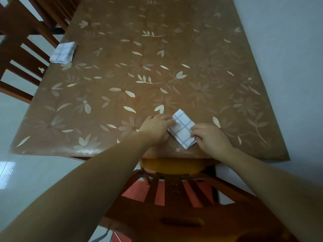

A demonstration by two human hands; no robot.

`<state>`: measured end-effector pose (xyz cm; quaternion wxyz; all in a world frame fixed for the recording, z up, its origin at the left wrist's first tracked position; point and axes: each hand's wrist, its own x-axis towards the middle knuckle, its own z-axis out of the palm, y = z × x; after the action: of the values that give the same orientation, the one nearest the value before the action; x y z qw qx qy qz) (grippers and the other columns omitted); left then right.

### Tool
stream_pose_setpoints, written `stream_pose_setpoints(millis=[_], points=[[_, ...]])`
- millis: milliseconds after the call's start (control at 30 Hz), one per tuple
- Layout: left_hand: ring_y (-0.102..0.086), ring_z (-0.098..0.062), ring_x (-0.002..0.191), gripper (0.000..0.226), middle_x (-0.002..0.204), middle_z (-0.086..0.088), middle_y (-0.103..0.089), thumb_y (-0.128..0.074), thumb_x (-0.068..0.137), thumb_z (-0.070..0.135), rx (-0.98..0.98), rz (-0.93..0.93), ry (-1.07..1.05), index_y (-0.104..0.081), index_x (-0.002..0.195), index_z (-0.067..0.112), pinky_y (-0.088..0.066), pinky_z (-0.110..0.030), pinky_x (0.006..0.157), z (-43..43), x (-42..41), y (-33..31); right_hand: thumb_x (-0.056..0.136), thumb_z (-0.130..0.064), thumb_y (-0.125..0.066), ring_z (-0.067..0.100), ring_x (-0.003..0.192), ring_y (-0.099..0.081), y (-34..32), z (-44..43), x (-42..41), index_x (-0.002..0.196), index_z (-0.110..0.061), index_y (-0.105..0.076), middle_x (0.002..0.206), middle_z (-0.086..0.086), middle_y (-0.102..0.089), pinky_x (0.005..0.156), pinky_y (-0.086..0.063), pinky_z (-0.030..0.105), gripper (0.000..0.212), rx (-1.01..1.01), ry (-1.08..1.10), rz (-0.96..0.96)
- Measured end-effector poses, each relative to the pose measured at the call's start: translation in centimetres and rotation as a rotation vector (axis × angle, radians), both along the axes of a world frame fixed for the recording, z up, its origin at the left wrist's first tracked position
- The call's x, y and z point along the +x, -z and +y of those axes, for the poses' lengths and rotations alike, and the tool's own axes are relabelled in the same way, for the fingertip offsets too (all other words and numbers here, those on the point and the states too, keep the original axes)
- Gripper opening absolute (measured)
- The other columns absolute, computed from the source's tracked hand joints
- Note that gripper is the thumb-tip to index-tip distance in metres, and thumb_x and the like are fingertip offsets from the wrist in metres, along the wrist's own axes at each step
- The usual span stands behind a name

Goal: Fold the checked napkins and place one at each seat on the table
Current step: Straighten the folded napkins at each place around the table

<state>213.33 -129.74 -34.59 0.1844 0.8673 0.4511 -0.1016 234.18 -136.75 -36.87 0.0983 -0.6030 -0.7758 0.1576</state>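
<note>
As we look down over the back of a wooden chair (pixel 174 203) at the near end of the table (pixel 157 58), we see both bare hands resting on one folded checked napkin (pixel 182 127). This napkin is white with thin blue lines, folded into a small rectangle, and it lies flat and turned at an angle on the table's brown cover with pale flowers, near the edge closest to us.

The left hand (pixel 155 127) lies palm down on the left side of the napkin. Its fingers are held close together and almost straight, and their tips press on the cloth near its upper left part. The right hand (pixel 211 137) is on the right side of the napkin, also palm down. Its fingers are bent and kept together, and their tips touch the right edge of the cloth; we cannot tell if they pinch the edge or only press on it.

A second folded napkin (pixel 63 52) of the same pattern lies flat at the left edge of the table, well apart from the hands. Just beside it, outside the table, stands another wooden chair (pixel 21 49) with a slatted back.
</note>
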Motion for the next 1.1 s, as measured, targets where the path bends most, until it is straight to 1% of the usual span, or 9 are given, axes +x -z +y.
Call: stream_pose_setpoints(millis=[100,267,500,567,667,767,867,967,1100], points=[[-0.04,-0.022,0.131,0.038,0.144,0.004,-0.047,-0.05,0.093,0.03,0.019,-0.053,-0.036,-0.055,0.131,0.029,-0.036,-0.04,0.102,-0.2,0.1,0.6,0.08,-0.005,-0.06,0.025,0.113,-0.059,0.0,-0.6,-0.2,0.089,-0.014,-0.073,0.113,0.002,-0.068,0.098,-0.039,0.044,0.019,0.031,0.145,-0.037],[-0.052,-0.022,0.111,0.03,0.119,0.001,-0.059,-0.051,0.093,0.044,0.145,-0.038,-0.115,-0.062,0.11,0.022,-0.043,-0.036,0.086,-1.4,-0.1,0.6,0.081,-0.039,-0.065,0.02,0.099,-0.056,0.0,-2.3,-1.8,0.094,-0.018,-0.068,0.1,-0.002,-0.062,0.088,-0.044,0.038,0.024,0.096,0.108,-0.025],[-0.06,-0.025,0.094,0.026,0.101,-0.005,-0.067,-0.046,0.097,0.033,0.143,-0.012,-0.067,-0.065,0.102,0.016,-0.047,-0.034,0.072,-3.8,-0.9,-0.2,0.082,-0.015,-0.07,0.026,0.08,-0.062,0.4,-2.9,-1.2,0.085,-0.015,-0.069,0.086,0.002,-0.065,0.068,-0.042,0.035,0.003,0.131,0.139,-0.149],[-0.061,-0.026,0.094,0.026,0.102,-0.006,-0.067,-0.045,0.097,0.031,0.141,-0.005,-0.037,-0.066,0.103,0.016,-0.046,-0.032,0.07,-4.3,-1.1,-0.1,0.078,-0.01,-0.075,0.027,0.072,-0.062,0.4,-3.0,-1.2,0.077,-0.014,-0.068,0.079,0.003,-0.064,0.062,-0.039,0.033,0.008,0.143,0.121,-0.199],[-0.06,-0.025,0.095,0.026,0.103,-0.007,-0.065,-0.046,0.097,0.031,0.141,-0.007,-0.021,-0.067,0.105,0.018,-0.045,-0.031,0.07,-4.8,-1.2,-0.2,0.074,-0.007,-0.077,0.027,0.065,-0.059,0.1,-2.9,-1.4,0.07,-0.014,-0.065,0.073,0.003,-0.062,0.058,-0.034,0.031,0.015,0.134,0.102,-0.253],[-0.058,-0.023,0.099,0.024,0.106,-0.004,-0.064,-0.049,0.096,0.033,0.164,-0.044,-0.025,-0.066,0.106,0.018,-0.041,-0.029,0.069,-5.0,-1.2,-0.5,0.084,-0.009,-0.068,0.029,0.075,-0.06,-0.2,-3.0,-1.5,0.079,-0.013,-0.068,0.081,0.005,-0.064,0.063,-0.035,0.033,0.007,0.098,0.07,-0.231],[-0.054,-0.022,0.107,0.023,0.113,-0.001,-0.06,-0.052,0.095,0.034,0.167,-0.053,-0.027,-0.063,0.111,0.021,-0.034,-0.028,0.073,-5.0,-1.7,-0.7,0.093,-0.015,-0.056,0.028,0.082,-0.061,-0.2,-3.2,-1.3,0.086,-0.012,-0.069,0.088,0.005,-0.066,0.067,-0.04,0.035,0.015,0.067,0.044,-0.194],[-0.052,-0.022,0.108,0.023,0.114,-0.002,-0.06,-0.048,0.096,0.031,0.194,-0.034,-0.007,-0.062,0.111,0.02,-0.036,-0.029,0.077,-5.1,-2.1,-0.7,0.09,-0.015,-0.061,0.029,0.074,-0.062,-0.1,-3.3,-1.1,0.081,-0.011,-0.069,0.08,0.006,-0.066,0.062,-0.047,0.038,0.013,0.096,0.024,-0.125],[-0.052,-0.021,0.109,0.024,0.114,-0.001,-0.06,-0.047,0.097,0.032,0.171,0.008,0.017,-0.062,0.112,0.02,-0.045,-0.035,0.091,-4.9,-2.6,-0.7,0.082,-0.01,-0.071,0.028,0.065,-0.062,-0.3,-3.5,-1.4,0.075,-0.012,-0.069,0.072,0.004,-0.065,0.056,-0.045,0.035,0.008,0.139,-0.011,-0.065]])
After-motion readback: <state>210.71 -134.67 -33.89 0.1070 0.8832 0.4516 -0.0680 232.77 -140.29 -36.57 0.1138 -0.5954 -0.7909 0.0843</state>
